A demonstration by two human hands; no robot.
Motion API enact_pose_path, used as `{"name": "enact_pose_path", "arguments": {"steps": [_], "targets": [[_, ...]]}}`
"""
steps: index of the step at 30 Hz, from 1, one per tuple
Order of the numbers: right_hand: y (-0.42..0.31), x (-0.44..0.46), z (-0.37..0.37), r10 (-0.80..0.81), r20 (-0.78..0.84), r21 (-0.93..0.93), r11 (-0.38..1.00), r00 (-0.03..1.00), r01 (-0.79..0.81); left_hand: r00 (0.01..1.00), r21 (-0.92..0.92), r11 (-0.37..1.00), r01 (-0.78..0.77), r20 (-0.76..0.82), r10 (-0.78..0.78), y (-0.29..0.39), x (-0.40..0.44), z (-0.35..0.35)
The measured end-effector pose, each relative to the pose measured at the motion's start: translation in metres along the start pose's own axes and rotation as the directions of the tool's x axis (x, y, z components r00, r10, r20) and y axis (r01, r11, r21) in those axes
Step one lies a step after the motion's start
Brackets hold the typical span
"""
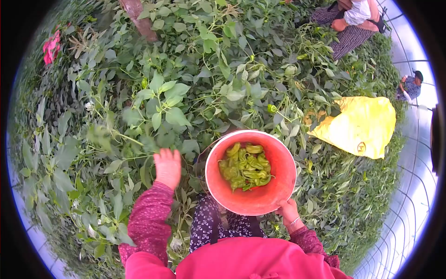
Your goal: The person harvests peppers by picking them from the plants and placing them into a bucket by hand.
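Note:
A red bucket [282, 162] with a white rim stands out in front of my legs. Green peppers [246, 168] lie in a heap at its bottom. My right hand [289, 212] is closed around the rim at the lower right. To the left of the bucket, my left hand [167, 168] reaches among the leaves of a pepper plant [169, 102]. Its fingers look stretched out and a little apart, with nothing visible in them. Leaves near its fingertips are blurred.
A yellow sack [364, 125] lies on the plants to the right. One person [353, 23] crouches among the plants at the upper right, and another person [409, 86] is farther off. A wooden post [139, 18] rises at the top. Something pink [51, 47] shows at the upper left.

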State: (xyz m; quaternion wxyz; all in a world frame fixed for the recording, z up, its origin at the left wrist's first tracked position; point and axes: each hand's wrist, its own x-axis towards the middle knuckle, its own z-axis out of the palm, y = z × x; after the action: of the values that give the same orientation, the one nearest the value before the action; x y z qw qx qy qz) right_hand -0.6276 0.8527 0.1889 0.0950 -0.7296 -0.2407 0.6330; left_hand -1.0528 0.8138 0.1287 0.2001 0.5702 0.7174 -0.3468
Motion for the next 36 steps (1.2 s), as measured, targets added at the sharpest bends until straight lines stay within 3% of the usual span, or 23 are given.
{"name": "enact_pose_path", "arguments": {"steps": [1, 2, 6, 7, 8, 9, 12, 15, 19, 23, 27, 30, 33, 36], "targets": [[-0.007, -0.004, 0.009, -0.012, -0.002, -0.013, 1.0, 1.0, 0.012, 0.99, -0.04, 0.999, 0.035, 0.136, -0.029, -0.018, 0.005, 0.006], [-0.014, -0.009, 0.017, -0.023, -0.006, -0.024, 0.999, 1.0, 0.023, 0.984, -0.138, 0.987, 0.081, 0.17, -0.057, -0.034, -0.003, 0.017], [-0.038, -0.009, 0.035, -0.077, 0.01, -0.102, 0.992, 0.997, 0.078, 0.997, -0.193, 0.98, 0.05, 0.061, -0.039, -0.066, -0.053, 0.146], [-0.05, -0.015, 0.043, -0.08, 0.014, -0.104, 0.991, 0.997, 0.081, 0.984, -0.296, 0.951, 0.092, 0.174, -0.041, -0.068, -0.067, 0.148], [-0.058, -0.016, 0.05, -0.092, 0.025, -0.108, 0.99, 0.995, 0.094, 0.984, -0.332, 0.939, 0.095, 0.173, -0.038, -0.066, -0.081, 0.166], [-0.065, -0.018, 0.058, -0.104, 0.035, -0.112, 0.988, 0.994, 0.108, 0.989, -0.464, 0.886, 0.009, 0.136, 0.061, -0.068, -0.092, 0.153], [-0.084, -0.028, 0.078, -0.14, 0.067, -0.128, 0.981, 0.988, 0.148, 0.961, -0.301, 0.954, 0.004, 0.264, 0.079, -0.049, -0.092, 0.132], [-0.105, -0.032, 0.099, -0.174, 0.124, -0.132, 0.973, 0.977, 0.19, 0.957, -0.382, 0.924, -0.019, 0.262, 0.128, -0.042, -0.082, 0.107], [-0.123, -0.033, 0.132, -0.217, 0.176, -0.102, 0.966, 0.96, 0.237, 0.992, -0.424, 0.904, -0.057, 0.077, 0.098, -0.038, -0.075, 0.094], [-0.142, -0.02, 0.156, -0.242, 0.262, -0.093, 0.957, 0.934, 0.274, 0.973, -0.465, 0.877, -0.126, 0.113, 0.199, -0.025, -0.076, 0.086], [-0.167, -0.009, 0.181, -0.25, 0.323, -0.101, 0.95, 0.913, 0.296, 0.99, -0.46, 0.883, -0.091, 0.052, 0.129, -0.008, -0.09, 0.084], [-0.183, 0.013, 0.195, -0.253, 0.352, -0.109, 0.945, 0.901, 0.308, 0.996, -0.472, 0.881, 0.011, 0.081, 0.031, 0.003, -0.097, 0.078], [-0.191, 0.056, 0.208, -0.237, 0.395, -0.065, 0.956, 0.888, 0.285, 0.99, -0.474, 0.88, 0.033, 0.137, 0.037, 0.009, -0.088, 0.071], [-0.22, 0.075, 0.224, -0.235, 0.428, -0.155, 0.932, 0.873, 0.327, 0.974, -0.475, 0.875, 0.093, 0.224, 0.019, 0.022, -0.088, 0.059]]}}
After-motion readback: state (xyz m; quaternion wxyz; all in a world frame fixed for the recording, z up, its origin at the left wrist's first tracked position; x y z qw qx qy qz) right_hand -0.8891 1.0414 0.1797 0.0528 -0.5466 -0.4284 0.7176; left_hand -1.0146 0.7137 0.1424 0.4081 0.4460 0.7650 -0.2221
